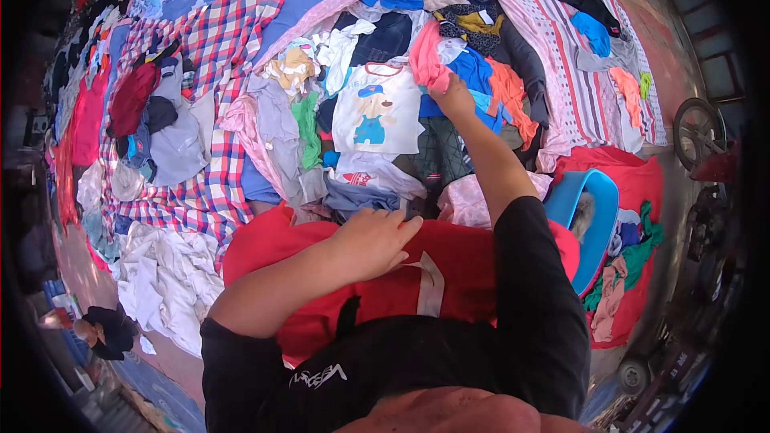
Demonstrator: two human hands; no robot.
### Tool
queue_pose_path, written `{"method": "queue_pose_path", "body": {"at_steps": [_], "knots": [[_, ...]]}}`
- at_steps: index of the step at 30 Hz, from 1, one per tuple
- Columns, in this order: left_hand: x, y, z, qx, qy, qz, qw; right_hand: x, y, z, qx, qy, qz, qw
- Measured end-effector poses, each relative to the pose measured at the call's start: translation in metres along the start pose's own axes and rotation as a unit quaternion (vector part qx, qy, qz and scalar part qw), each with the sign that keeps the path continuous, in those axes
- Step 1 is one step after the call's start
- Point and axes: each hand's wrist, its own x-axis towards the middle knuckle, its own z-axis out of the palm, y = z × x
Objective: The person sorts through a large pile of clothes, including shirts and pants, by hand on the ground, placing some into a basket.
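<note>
My right hand [455, 100] is closed on a coral pink cloth [430, 58] at the upper right of the clothes pile in front of me. Bent over the red fabric [465, 273] near my body, my left hand [375, 242] has its fingers apart and holds nothing. Between the hands and further forward lies a white shirt [377, 111] with a bear print, spread flat. Blue garments [472, 70] and an orange one [510, 96] lie to the right of my right hand. A green cloth [308, 130] is left of the shirt.
Plaid fabric [216, 40] with a small clothes heap [172, 132] lies to the left, above white cloths [164, 281]. At the right stand a blue basin [603, 216] and a wheel [699, 130]. Another person [108, 332] is at the lower left.
</note>
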Motion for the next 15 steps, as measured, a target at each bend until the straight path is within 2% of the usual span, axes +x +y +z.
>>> {"method": "queue_pose_path", "body": {"at_steps": [3,5,8,13,15], "knots": [[0.003,-0.005,-0.002,0.008,0.023,-0.003,1.0,0.009,-0.013,0.015,-0.04,-0.033,0.049,0.997],[0.002,-0.01,-0.001,0.017,0.025,-0.009,1.0,0.018,0.002,0.031,-0.073,-0.111,0.049,0.99],[0.003,-0.013,-0.002,0.029,0.023,-0.029,0.999,0.008,-0.008,0.007,-0.054,-0.084,-0.029,0.995],[0.01,-0.027,0.004,0.029,0.043,-0.086,0.995,-0.084,-0.061,-0.104,-0.022,-0.182,-0.229,0.956],[0.015,-0.029,0.004,0.024,0.059,-0.117,0.991,-0.126,-0.077,-0.148,0.003,-0.227,-0.241,0.944]]}}
